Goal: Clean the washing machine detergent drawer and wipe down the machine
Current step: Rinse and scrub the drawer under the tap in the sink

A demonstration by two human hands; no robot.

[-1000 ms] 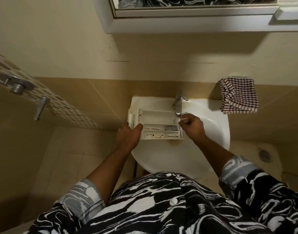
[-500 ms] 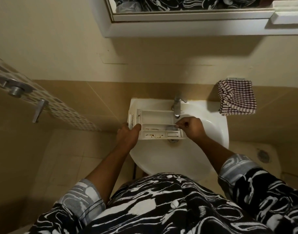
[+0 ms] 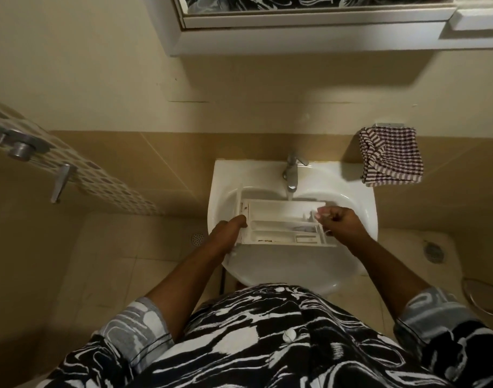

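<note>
A white plastic detergent drawer (image 3: 284,224), long and divided into several compartments, is being held over the bowl of a white ceramic wall-mounted sink (image 3: 295,264), just under a silver metal tap (image 3: 290,175). A thin stream of water seems to be falling from the spout onto the drawer's far edge. Brownish residue is showing along the nearest compartment.

The left hand (image 3: 228,233) is gripping the drawer's left end, fingers curled around its front panel. The right hand (image 3: 339,221) is closing around a small pale tool, possibly a brush, at the drawer's right end; the tool itself is too blurred to name for sure.

Beyond the sink, a folded red-and-white checked cloth (image 3: 390,156) is resting on the tan tiled ledge to the right, well apart from the drawer. A white-framed mirror cabinet (image 3: 309,29) is hanging above.

The step in hand looks like scrubbing the compartments under running water. Doing it well probably means keeping the left-hand grip steady, tilting the drawer so that water is draining towards the bowl, and working the tool into corners, especially where the brown residue is sitting.
</note>
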